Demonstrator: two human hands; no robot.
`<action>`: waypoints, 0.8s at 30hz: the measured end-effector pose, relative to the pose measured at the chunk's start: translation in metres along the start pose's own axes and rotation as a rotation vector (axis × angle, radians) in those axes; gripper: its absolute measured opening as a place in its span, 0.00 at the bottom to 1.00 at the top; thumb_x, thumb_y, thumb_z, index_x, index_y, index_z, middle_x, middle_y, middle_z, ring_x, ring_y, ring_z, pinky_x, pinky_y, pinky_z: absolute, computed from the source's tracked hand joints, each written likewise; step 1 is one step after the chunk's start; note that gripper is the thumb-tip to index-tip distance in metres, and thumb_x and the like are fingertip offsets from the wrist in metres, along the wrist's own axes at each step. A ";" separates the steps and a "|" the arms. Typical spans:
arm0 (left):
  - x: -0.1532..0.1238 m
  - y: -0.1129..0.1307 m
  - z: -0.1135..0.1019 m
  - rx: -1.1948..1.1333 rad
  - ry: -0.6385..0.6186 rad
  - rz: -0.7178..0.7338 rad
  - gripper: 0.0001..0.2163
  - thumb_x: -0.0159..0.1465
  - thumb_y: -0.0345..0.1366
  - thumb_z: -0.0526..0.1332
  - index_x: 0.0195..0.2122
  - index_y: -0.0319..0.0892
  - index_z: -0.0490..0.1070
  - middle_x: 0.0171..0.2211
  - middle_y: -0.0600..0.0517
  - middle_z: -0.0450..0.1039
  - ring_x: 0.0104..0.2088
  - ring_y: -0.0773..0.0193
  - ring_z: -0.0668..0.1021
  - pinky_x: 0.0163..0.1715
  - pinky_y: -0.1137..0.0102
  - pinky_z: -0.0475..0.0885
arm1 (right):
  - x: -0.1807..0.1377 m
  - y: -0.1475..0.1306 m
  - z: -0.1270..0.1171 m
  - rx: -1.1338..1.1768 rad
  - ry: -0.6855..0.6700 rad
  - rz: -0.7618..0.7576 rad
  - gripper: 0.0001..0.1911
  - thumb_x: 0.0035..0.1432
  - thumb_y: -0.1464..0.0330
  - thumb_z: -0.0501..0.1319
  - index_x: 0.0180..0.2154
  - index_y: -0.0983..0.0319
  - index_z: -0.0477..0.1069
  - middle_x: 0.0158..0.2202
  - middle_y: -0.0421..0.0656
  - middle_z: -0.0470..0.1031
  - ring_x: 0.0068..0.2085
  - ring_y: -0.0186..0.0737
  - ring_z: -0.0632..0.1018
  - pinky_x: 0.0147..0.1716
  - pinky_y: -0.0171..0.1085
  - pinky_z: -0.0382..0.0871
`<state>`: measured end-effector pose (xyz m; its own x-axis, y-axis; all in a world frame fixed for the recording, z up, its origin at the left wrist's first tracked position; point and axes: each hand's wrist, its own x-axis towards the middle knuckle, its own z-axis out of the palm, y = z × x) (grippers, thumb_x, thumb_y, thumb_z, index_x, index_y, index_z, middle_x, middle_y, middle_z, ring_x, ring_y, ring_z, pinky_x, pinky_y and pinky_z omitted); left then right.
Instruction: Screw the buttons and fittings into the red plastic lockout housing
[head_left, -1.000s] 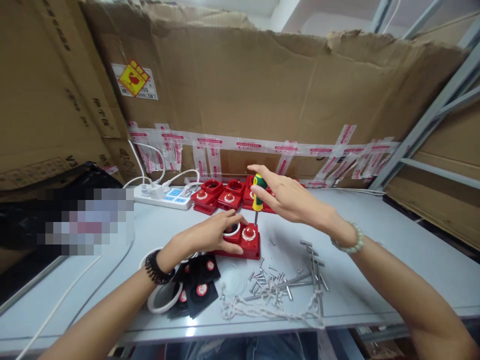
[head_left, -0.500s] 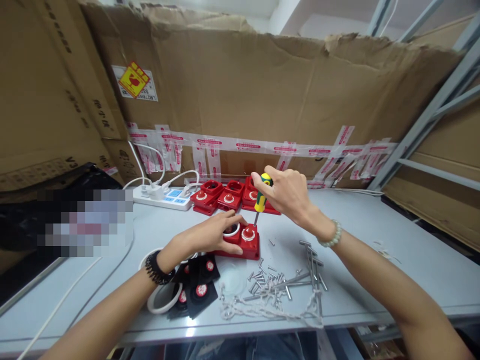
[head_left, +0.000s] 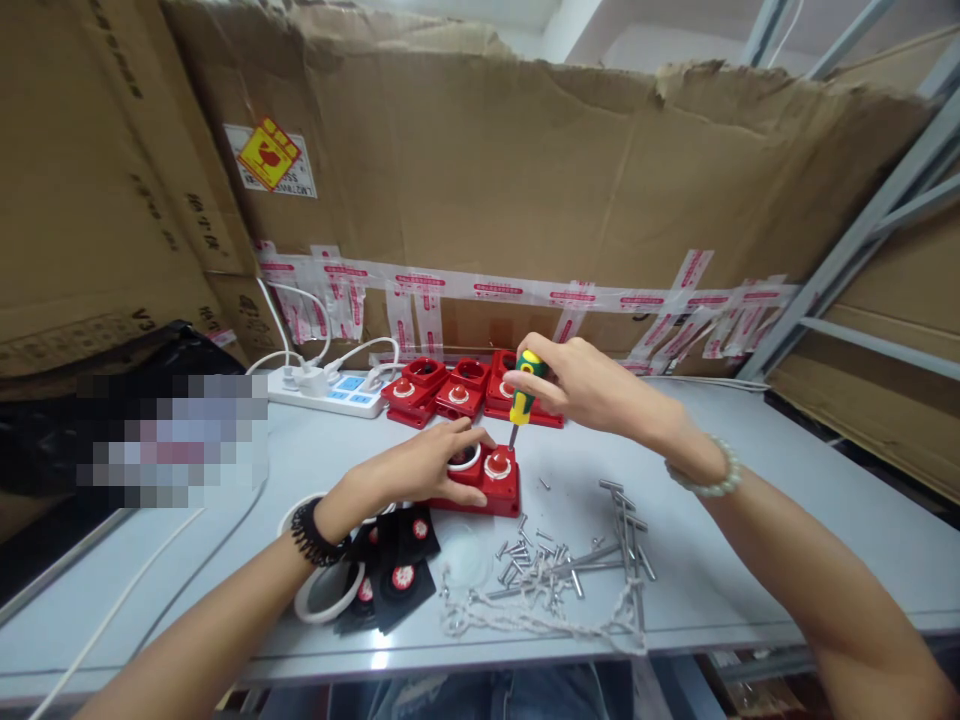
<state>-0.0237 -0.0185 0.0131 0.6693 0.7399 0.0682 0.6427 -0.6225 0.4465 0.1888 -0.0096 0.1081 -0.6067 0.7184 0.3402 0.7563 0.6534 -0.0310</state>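
Right hand [head_left: 581, 385]: Hung above the flat, pale grey bench [head_left: 705, 600], on a forearm slanting in from the lower right, with wrist slightly bent and back uppermost.
Right fingers: Curled around the handle of the green-and-yellow, metal-shafted screwdriver [head_left: 525, 385].
Screwdriver: Leaned a little right at the top, with shaft pointed down at the far right corner of the glossy red box [head_left: 487, 503].
Red box: Sat on the bench between both forearms, with a red dome [head_left: 498, 462] at its right end and a partly covered white ring [head_left: 474, 463] beside it.
Left hand [head_left: 435, 465]: Lay across the box's left part, on a forearm reaching up from the lower left.
Left fingers: Gripped the box, with thumb on the near side and the others spread over the top.
Near right: Held loose silver screws [head_left: 516, 550] and twisted white cord [head_left: 547, 630].
Near left: Held black square sheets [head_left: 409, 603] with red-and-white discs.
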 end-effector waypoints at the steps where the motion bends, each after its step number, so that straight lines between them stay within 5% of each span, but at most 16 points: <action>1: 0.000 0.000 0.000 -0.001 0.001 -0.002 0.24 0.56 0.51 0.63 0.51 0.47 0.64 0.43 0.49 0.64 0.42 0.54 0.71 0.42 0.64 0.66 | 0.003 -0.002 0.007 -0.097 0.092 0.076 0.19 0.63 0.55 0.49 0.38 0.63 0.68 0.23 0.42 0.71 0.22 0.36 0.67 0.23 0.35 0.53; 5: 0.000 0.000 0.000 -0.003 0.003 0.002 0.25 0.56 0.51 0.63 0.51 0.48 0.64 0.44 0.49 0.64 0.43 0.54 0.71 0.43 0.64 0.66 | 0.014 -0.007 0.024 -0.308 0.341 0.287 0.25 0.62 0.52 0.47 0.29 0.63 0.70 0.20 0.45 0.70 0.21 0.37 0.67 0.22 0.36 0.47; 10: -0.001 0.000 -0.001 0.003 -0.003 -0.004 0.24 0.56 0.51 0.63 0.51 0.47 0.64 0.46 0.48 0.64 0.44 0.53 0.70 0.44 0.63 0.66 | 0.006 0.006 0.017 0.017 0.309 0.170 0.24 0.59 0.52 0.51 0.21 0.62 0.66 0.17 0.38 0.66 0.20 0.30 0.61 0.21 0.33 0.50; 14: -0.001 0.001 -0.002 0.001 -0.001 -0.007 0.25 0.56 0.51 0.64 0.51 0.47 0.63 0.45 0.49 0.64 0.44 0.54 0.71 0.43 0.64 0.66 | -0.026 0.010 0.015 0.225 0.440 0.192 0.17 0.57 0.58 0.56 0.24 0.62 0.68 0.17 0.36 0.65 0.20 0.29 0.62 0.21 0.32 0.55; 18: 0.000 -0.001 -0.001 -0.008 -0.009 -0.005 0.24 0.56 0.50 0.64 0.51 0.48 0.64 0.44 0.49 0.65 0.42 0.56 0.71 0.41 0.66 0.66 | -0.072 0.008 0.011 0.143 0.684 0.203 0.10 0.55 0.62 0.59 0.27 0.61 0.70 0.20 0.38 0.68 0.20 0.31 0.65 0.21 0.33 0.59; 24: -0.001 -0.002 0.000 -0.018 -0.005 -0.009 0.25 0.55 0.50 0.64 0.51 0.48 0.63 0.46 0.49 0.65 0.44 0.54 0.70 0.43 0.64 0.65 | -0.118 0.017 0.027 0.022 0.621 0.119 0.06 0.55 0.66 0.60 0.27 0.59 0.71 0.19 0.37 0.72 0.18 0.31 0.69 0.19 0.33 0.60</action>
<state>-0.0253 -0.0179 0.0119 0.6650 0.7444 0.0597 0.6423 -0.6109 0.4628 0.2669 -0.0770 0.0422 -0.2589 0.5187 0.8148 0.8008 0.5870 -0.1192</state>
